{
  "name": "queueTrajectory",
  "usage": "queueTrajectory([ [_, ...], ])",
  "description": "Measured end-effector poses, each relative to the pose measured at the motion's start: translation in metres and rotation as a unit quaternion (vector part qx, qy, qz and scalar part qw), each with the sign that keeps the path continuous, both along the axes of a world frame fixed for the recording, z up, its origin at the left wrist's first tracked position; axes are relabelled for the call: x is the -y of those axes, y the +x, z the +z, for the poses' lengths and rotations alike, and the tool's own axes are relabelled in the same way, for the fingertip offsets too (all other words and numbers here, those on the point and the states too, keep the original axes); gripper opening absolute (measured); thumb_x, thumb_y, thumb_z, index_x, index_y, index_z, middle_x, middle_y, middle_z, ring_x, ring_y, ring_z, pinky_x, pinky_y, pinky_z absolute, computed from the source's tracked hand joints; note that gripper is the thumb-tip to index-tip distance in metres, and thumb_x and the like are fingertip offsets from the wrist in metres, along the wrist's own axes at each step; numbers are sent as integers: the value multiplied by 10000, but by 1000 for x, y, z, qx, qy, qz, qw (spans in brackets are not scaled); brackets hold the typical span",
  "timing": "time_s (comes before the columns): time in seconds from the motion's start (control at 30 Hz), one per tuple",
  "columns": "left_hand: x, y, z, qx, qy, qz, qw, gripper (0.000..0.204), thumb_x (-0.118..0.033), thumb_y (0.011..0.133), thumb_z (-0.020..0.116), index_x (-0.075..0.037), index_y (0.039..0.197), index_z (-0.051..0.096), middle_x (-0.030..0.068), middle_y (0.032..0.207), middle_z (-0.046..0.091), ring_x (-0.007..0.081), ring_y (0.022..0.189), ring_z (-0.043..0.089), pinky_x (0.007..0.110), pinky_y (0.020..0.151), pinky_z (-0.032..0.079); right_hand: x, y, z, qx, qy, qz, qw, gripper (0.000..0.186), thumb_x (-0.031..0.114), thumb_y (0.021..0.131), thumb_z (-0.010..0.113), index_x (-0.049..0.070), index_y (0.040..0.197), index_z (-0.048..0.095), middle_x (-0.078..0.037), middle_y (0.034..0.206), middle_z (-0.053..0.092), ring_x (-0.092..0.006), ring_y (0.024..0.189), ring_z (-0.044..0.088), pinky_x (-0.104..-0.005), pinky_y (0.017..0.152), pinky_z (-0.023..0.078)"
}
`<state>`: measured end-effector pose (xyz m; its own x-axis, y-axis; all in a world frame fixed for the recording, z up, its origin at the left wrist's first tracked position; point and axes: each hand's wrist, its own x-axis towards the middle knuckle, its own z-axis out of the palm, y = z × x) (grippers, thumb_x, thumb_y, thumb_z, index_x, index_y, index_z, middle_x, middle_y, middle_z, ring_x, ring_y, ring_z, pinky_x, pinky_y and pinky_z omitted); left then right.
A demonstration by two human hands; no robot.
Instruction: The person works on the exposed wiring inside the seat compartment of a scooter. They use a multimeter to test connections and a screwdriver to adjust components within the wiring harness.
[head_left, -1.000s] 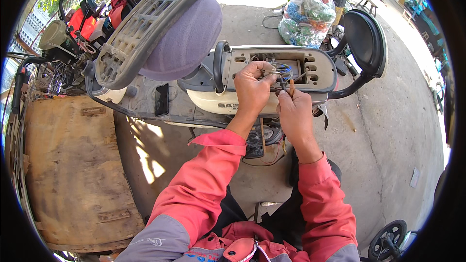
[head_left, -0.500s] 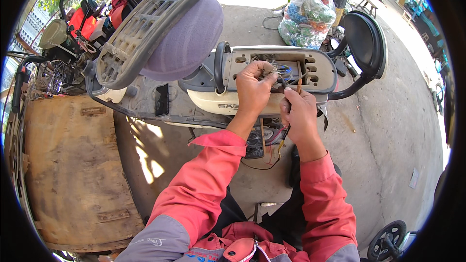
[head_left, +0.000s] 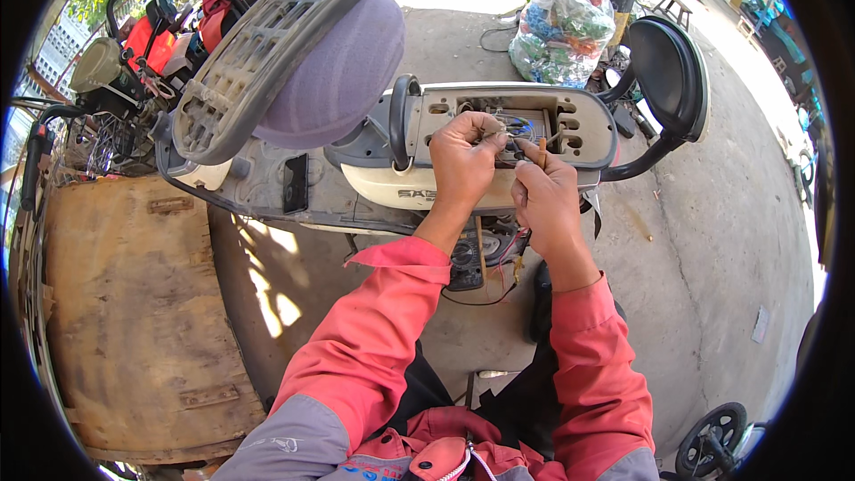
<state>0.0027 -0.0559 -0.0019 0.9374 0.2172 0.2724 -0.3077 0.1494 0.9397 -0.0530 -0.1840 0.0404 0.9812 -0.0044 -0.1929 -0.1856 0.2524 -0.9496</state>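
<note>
Over the open seat compartment (head_left: 583, 129) of a white electric scooter, both hands work close together. My left hand (head_left: 465, 156) is closed in a pinch on thin wires (head_left: 501, 127); some blue ones show beyond its fingertips. Just to its right, my right hand (head_left: 545, 191) pinches a thin dark piece, too small to name, its tip near the wires. A short orange-brown stick (head_left: 542, 151) stands up by the right fingers. Below the scooter's side is a dark multimeter (head_left: 465, 260), partly hidden by my left forearm, with red, yellow and black leads (head_left: 514, 278) beside it.
The raised seat (head_left: 276, 53) with a purple-grey cover tilts at the left. A phone (head_left: 296, 183) lies on the footboard. A wooden board (head_left: 134, 303) is at left, a padded backrest (head_left: 663, 80) at right. Behind stands a clear bag of rubbish (head_left: 563, 27).
My right hand has turned slightly and shifted a little left, and the orange-brown stick has moved up with it. The left hand keeps its pinch on the wires.
</note>
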Motion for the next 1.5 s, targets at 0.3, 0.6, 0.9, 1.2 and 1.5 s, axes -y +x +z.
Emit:
queueTrajectory([
  [0.3, -3, 1, -2, -5, 8, -2, 1000, 166, 150, 852, 731, 15, 948, 713, 32, 871, 739, 57, 763, 654, 217, 688, 524, 5, 4, 1, -24, 49, 30, 998, 418, 47, 983, 543, 7, 1389, 638, 19, 662, 532, -65, 495, 461, -259, 457, 366],
  [0.6, -5, 2, -3, 0, 8, 2, 1000, 174, 159, 849, 726, 12, 942, 713, 24, 875, 733, 56, 766, 651, 213, 690, 523, -1, 7, -2, 51, -37, 22, 998, 383, 38, 976, 536, -46, 1323, 677, -6, 681, 574, -75, 519, 472, -255, 506, 367],
  [0.9, -6, 4, -5, 0, 3, -2, 1000, 160, 151, 857, 723, 13, 937, 707, 21, 866, 728, 51, 755, 643, 211, 677, 517, 5, 15, -18, 158, -181, 30, 970, 356, 56, 973, 544, -74, 1270, 691, -8, 674, 592, -104, 541, 522, -275, 528, 393],
  [1.2, -7, 2, -1, -6, -10, -2, 1000, 153, 146, 862, 721, 13, 935, 708, 15, 869, 724, 47, 763, 640, 208, 686, 515, 11, 12, -1, -49, 115, 48, 991, 396, 93, 1005, 562, -43, 1375, 607, 25, 637, 522, -77, 470, 433, -256, 427, 318],
  [1.5, -7, 5, -2, 25, -44, -21, 999, 138, 81, 895, 737, 6, 1003, 697, 14, 884, 721, 50, 765, 634, 230, 674, 514, 5, 11, -2, 1, 58, 45, 997, 492, 108, 986, 572, -63, 1448, 564, 40, 639, 498, -39, 457, 380, -237, 390, 274],
])
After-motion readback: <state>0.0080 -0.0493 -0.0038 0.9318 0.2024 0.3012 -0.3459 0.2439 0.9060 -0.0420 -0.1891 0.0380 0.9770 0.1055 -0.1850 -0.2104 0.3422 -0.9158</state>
